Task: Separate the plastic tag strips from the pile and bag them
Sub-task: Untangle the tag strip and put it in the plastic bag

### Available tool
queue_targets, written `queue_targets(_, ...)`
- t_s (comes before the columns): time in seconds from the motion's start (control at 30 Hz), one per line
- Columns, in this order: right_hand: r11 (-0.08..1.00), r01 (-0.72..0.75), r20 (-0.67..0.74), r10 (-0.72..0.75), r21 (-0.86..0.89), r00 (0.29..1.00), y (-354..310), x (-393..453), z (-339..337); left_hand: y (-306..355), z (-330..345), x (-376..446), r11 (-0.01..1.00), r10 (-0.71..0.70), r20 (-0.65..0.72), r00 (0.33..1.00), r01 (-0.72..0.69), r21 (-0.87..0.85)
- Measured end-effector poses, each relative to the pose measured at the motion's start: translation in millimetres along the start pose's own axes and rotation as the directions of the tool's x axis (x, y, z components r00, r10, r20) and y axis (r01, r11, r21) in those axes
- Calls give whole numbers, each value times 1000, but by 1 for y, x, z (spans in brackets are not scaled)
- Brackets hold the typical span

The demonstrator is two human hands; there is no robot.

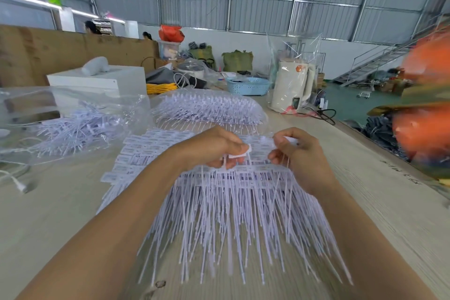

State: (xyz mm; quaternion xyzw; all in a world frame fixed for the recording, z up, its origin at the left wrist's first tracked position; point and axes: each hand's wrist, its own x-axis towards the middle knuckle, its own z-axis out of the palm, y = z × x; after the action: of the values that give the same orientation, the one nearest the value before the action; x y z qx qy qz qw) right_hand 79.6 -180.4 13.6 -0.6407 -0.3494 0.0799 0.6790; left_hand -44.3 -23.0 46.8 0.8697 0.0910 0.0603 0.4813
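A wide pile of white plastic tag strips (226, 214) lies on the wooden table (60, 214), its thin tails fanning toward me. My left hand (214, 148) pinches the flat head of one tag strip (239, 153) above the pile's far edge. My right hand (299, 153) is curled round a few thin tails and tag heads on the right. Loose separated tags sit inside a clear plastic bag (73, 124) at the left. A second clear bag of tag strips (209, 107) lies behind the pile.
A white box (102, 80) stands at the back left, a blue basket (248, 85) and a bagged white kettle (292, 85) at the back right. The table edge (379, 153) runs diagonally on the right. A white cable plug (19, 185) lies at the left.
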Motion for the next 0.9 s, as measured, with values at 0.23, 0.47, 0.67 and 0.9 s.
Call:
queue_targets(0.23, 901, -229, 270, 132, 368, 954, -15, -2, 3, -2, 8, 1, 983, -56, 73, 996, 42, 179)
queue_targets(0.47, 978, -17, 253, 70, -208, 965, -9, -12, 37, -5, 8, 2, 910, 15, 66, 998, -41, 413)
queue_targets(0.67, 986, -156, 259, 166, -60, 951, -5, -13, 39, -6, 9, 3, 978, 123, -21, 992, -117, 173)
queue_targets(0.9, 994, -110, 107, 110, -7, 988, -6, -7, 32, -10, 6, 7, 949, 72, -40, 997, -56, 311)
